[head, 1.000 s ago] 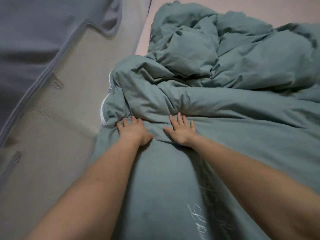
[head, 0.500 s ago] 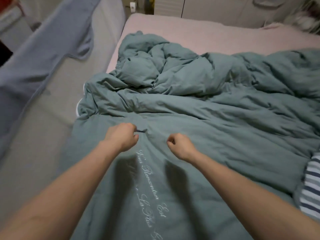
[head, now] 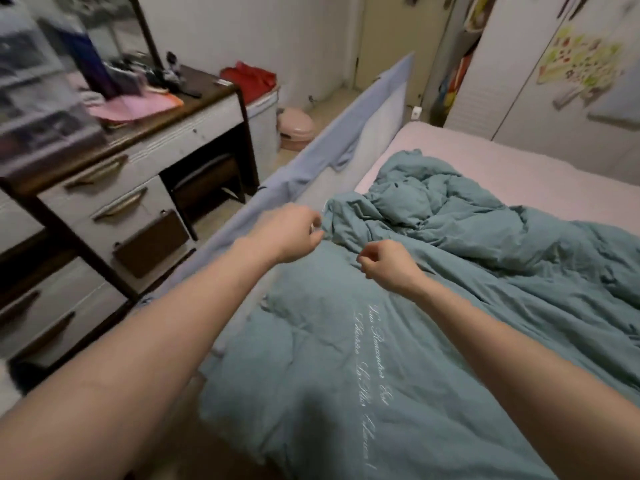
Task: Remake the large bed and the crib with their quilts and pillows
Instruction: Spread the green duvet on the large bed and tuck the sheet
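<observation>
A teal quilt [head: 433,306] with white script lettering lies across the large bed; it is flat near me and bunched into a heap [head: 415,192] farther up. The pink sheet [head: 502,168] shows bare beyond the heap. My left hand [head: 291,233] is curled at the quilt's left edge and pinches a raised fold there. My right hand [head: 388,268] is a closed fist on the quilt's surface just to the right, with fabric gathered under its fingers. No pillow or crib is in view.
A blue-grey fabric bed rail [head: 346,133] runs along the bed's left side. Left of it stand a cluttered desk with drawers [head: 114,188], a dark stool [head: 207,181] and a pink potty [head: 294,128]. White wardrobe doors [head: 536,81] close the far right.
My hands went from flat on the quilt to closed fists gripping it and have lifted and shifted left. My head rose, bringing the desk, rail and wardrobe into view.
</observation>
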### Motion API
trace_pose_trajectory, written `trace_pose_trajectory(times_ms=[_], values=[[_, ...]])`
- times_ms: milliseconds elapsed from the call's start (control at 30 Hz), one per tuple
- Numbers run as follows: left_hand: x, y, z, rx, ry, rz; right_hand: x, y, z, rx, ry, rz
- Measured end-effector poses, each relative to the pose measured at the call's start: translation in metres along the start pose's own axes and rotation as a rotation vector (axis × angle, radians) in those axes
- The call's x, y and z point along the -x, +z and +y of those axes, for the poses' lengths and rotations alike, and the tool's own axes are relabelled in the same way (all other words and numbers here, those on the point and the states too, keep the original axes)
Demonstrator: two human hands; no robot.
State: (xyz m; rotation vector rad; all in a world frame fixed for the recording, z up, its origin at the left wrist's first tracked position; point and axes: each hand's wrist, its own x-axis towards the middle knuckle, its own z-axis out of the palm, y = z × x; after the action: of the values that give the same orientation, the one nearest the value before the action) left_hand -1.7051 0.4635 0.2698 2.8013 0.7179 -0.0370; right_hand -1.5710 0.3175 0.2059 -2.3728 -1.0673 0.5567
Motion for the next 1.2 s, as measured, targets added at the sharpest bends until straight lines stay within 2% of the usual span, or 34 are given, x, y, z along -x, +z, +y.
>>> trace_pose_trajectory(times_ms=[167,400,500,633,800,933,1067,1200], values=[[0.083,-0.056,-0.129,0.205,-0.167,0.031,-0.023,0.062,-0.142,0.029,-0.177,-0.087],[0.200,-0.080,-0.342,0.195,-0.435,-0.023,-0.060,0.193,-0.347,0.134,-0.351,-0.189],[0.224,-0.089,-0.399,0.232,-0.502,-0.061,-0.072,0.239,-0.399,0.240,-0.382,-0.245],[0.215,-0.103,-0.441,0.237,-0.486,-0.101,-0.109,0.266,-0.426,0.338,-0.376,-0.275],[0.153,-0.116,-0.497,0.156,-0.482,-0.162,-0.211,0.271,-0.445,0.325,-0.304,-0.218],[0.060,-0.132,-0.532,0.095,-0.445,-0.234,-0.303,0.262,-0.440,0.261,-0.242,-0.205],[-0.061,-0.147,-0.556,-0.012,-0.319,-0.318,-0.383,0.227,-0.415,0.254,-0.126,-0.213],[-0.173,-0.155,-0.559,-0.097,-0.143,-0.358,-0.444,0.179,-0.387,0.241,0.020,-0.104]])
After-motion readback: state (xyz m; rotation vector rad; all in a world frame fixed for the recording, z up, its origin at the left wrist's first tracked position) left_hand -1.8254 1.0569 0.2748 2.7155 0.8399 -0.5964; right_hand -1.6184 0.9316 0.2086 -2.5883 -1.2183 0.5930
